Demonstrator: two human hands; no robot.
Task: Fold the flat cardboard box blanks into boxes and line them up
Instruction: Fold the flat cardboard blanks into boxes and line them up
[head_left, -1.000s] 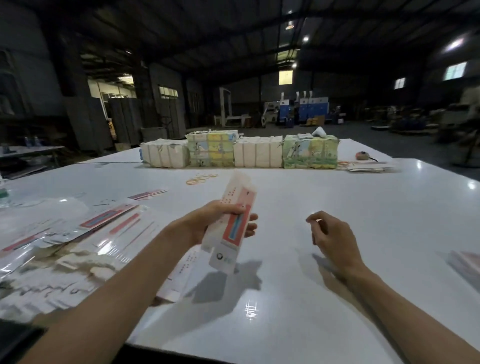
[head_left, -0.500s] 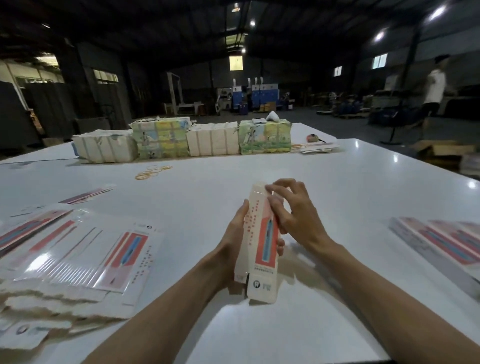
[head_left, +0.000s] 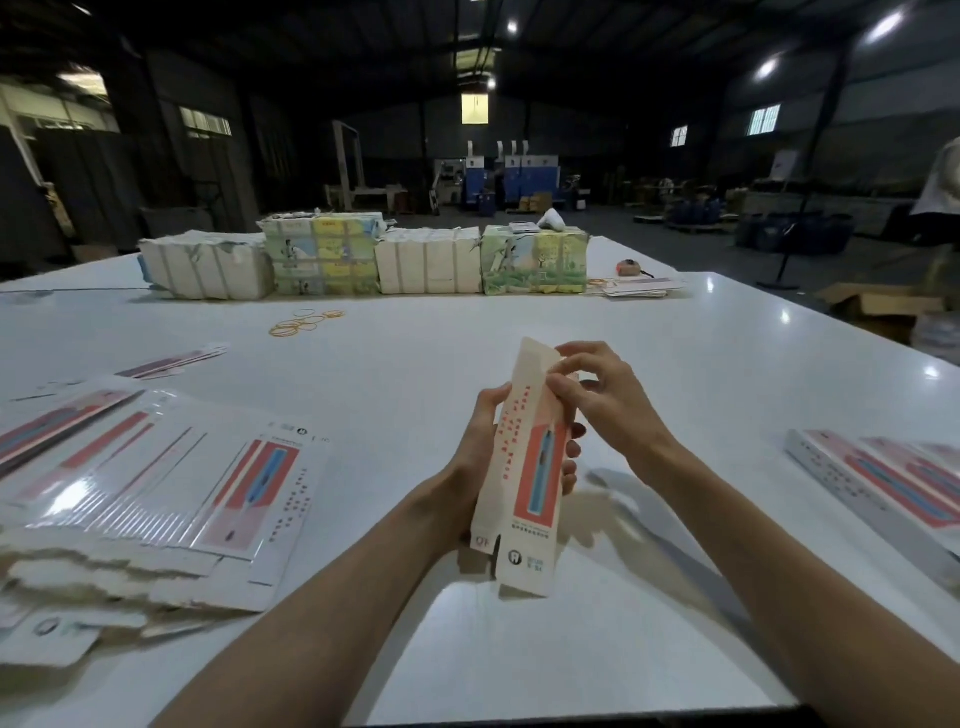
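A long narrow cardboard box blank (head_left: 530, 467), pale with a red and blue panel, stands nearly upright above the white table (head_left: 675, 353). My left hand (head_left: 485, 457) grips its middle from behind, fingertips showing at its right edge. My right hand (head_left: 602, 400) pinches the flaps at its top end. A fanned stack of flat blanks (head_left: 156, 478) lies at the left. Folded boxes (head_left: 883, 478) lie side by side at the right edge.
Wrapped bundles (head_left: 363, 260) stand in a row across the far side of the table. Loose rubber bands (head_left: 304, 322) lie in front of them. A few more blanks (head_left: 641, 286) rest at the far right. A person stands at the far right edge of the frame (head_left: 940, 192).
My right hand came over from the table to the blank's top end and now works the flaps. The blank has swung more upright in my left hand. My view turned right.
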